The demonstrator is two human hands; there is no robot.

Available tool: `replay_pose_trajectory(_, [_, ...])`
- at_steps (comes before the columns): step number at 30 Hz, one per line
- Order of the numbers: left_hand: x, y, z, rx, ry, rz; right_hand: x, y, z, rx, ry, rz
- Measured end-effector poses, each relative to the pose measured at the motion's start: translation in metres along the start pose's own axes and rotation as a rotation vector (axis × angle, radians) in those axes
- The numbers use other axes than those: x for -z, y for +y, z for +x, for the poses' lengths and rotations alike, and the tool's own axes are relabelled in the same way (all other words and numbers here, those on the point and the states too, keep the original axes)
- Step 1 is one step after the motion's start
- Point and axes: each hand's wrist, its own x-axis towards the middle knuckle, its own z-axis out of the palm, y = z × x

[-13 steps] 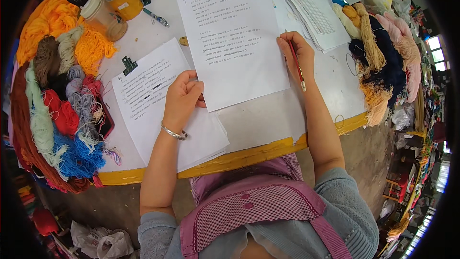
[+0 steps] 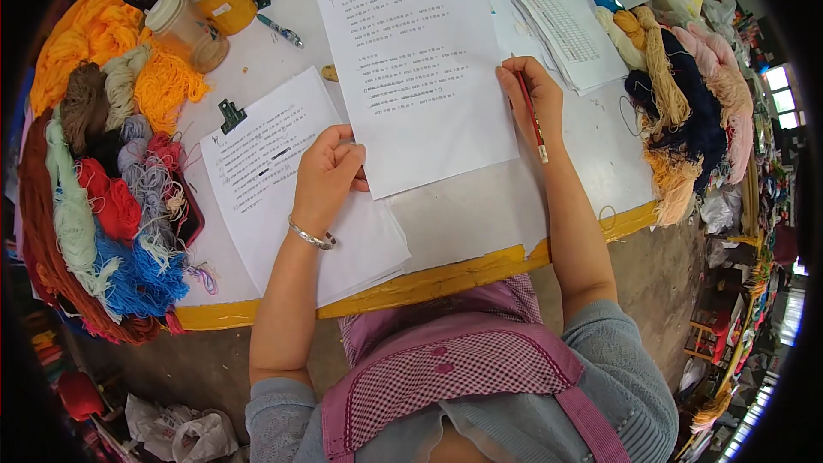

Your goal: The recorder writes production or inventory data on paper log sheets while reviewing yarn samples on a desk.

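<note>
A white printed sheet of paper (image 2: 446, 146) is held up over the table between my two hands. My left hand (image 2: 333, 167) pinches its lower left edge, thumb in front. My right hand (image 2: 533, 101) grips a dark red pencil (image 2: 537, 127), eraser end toward me, and its fingertips also touch the sheet's right edge. Below my left hand lies a stack of printed pages (image 2: 257, 197) with a black binder clip (image 2: 231, 116) at its top left corner. Some lines on both papers carry pencil or pen marks.
Yarn skeins in many colours (image 2: 111, 197) crowd the table's left side; more skeins (image 2: 677, 111) lie at the right. Yellow tool cups (image 2: 225, 7), a clear plastic jar (image 2: 184, 30) and a pen (image 2: 280, 32) are at the back left. Other papers (image 2: 561, 30) lie at the back right.
</note>
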Motion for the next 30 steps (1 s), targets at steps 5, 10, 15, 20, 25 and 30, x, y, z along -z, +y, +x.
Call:
replay_pose_trajectory(5, [0.001, -0.001, 0.002, -0.005, -0.019, 0.010, 0.000, 0.000, 0.000, 0.016, 0.010, 0.001])
replay_pose_trajectory(10, [0.003, -0.002, 0.000, -0.004, -0.010, 0.010, -0.003, -0.004, -0.001, 0.020, -0.015, 0.015])
replay_pose_trajectory(15, [0.004, -0.011, 0.002, -0.029, 0.010, 0.024, -0.008, 0.005, 0.001, 0.154, 0.063, -0.005])
replay_pose_trajectory(20, [-0.002, -0.013, 0.006, -0.041, -0.008, -0.059, 0.001, 0.006, 0.000, 0.059, 0.008, 0.027])
replay_pose_trajectory(25, [0.000, -0.010, 0.002, -0.042, 0.006, -0.007, -0.002, -0.004, -0.002, -0.023, -0.022, 0.057])
replay_pose_trajectory(30, [-0.001, -0.009, 0.002, -0.043, -0.013, -0.017, 0.001, 0.000, -0.001, -0.022, -0.021, 0.077])
